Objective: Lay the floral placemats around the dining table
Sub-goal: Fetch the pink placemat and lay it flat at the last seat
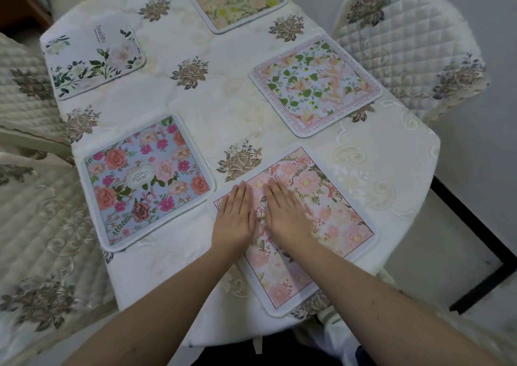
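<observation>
1. Cream cloth with embroidered brown roses covered the dining table [223, 108], which ran away from the camera between pale walls and a light floor.
2. At the far left, a quilted chair cover [25, 91] with the same rose motif pressed against the table's edge, and more embroidered fabric draped down below it.
3. Nearest that side, toward the back, lay the white placemat [95, 57] with green leaves and pale blossoms.
4. In front of it, close to the left edge, sat the blue placemat [145, 183], crowded with pink and coral flowers.
5. At the far end, near the middle, rested the yellow-and-peach placemat [235, 1].
6. The left hand [235, 214] lay flat, palm down, on the near left corner of the pink placemat [321, 211], fingers straight and held close together, gripping nothing.
7. The right hand [285, 211] lay just beside it on the same mat, also flat with straight, closed-up fingers, pressing the surface rather than holding it.
8. That pink placemat sat tilted at the near right part of the table, its closest corner reaching the table's edge.
9. Behind it, along the right side, lay the placemat with green leaves [316, 85] and a lettered border.
10. At the far right stood a second quilted chair [414, 43], close to the table.
11. A black frame [489, 242] crossed the floor at the lower right; what it belonged to could not be told.
</observation>
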Demonstrator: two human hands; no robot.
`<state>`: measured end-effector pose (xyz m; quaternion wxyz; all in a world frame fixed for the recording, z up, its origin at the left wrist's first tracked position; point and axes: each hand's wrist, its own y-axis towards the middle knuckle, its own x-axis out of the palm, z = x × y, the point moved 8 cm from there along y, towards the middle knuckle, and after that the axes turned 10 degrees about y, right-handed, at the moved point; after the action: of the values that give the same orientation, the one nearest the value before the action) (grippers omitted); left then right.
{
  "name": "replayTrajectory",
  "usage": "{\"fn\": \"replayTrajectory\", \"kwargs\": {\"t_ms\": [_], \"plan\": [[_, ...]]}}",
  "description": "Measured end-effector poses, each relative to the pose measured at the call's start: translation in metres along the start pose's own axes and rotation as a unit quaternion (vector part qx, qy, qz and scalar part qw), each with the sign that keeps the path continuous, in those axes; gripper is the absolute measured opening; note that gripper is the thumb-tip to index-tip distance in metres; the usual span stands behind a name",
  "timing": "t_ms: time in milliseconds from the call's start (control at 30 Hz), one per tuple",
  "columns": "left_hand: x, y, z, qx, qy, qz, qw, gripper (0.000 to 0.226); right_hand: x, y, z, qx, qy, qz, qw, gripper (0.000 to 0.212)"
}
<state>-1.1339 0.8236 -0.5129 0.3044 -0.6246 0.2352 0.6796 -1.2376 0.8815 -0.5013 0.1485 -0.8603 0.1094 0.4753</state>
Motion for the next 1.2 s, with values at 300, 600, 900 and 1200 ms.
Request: {"fn": "replayTrajectory", "kwargs": {"t_ms": [300,600,900,1200], "plan": [[0.012,0.007,-0.005,0.016,0.058,-0.019,0.998,0.059,0.018,0.034,-0.01,-0.036,-0.08,-0.026,0.996,0.061],[0.009,0.008,-0.007,-0.011,0.043,-0.027,0.999,0.064,0.003,0.053,-0.001,-0.051,-0.064,-0.011,0.997,0.059],[0.009,0.009,-0.017,0.012,0.05,-0.043,0.998,0.068,-0.029,0.058,0.052,0.039,-0.067,0.02,0.997,0.066],[0.003,0.008,-0.023,0.005,0.023,-0.038,0.999,0.067,-0.061,0.014,0.125,0.132,-0.052,0.06,0.988,0.068]]}}
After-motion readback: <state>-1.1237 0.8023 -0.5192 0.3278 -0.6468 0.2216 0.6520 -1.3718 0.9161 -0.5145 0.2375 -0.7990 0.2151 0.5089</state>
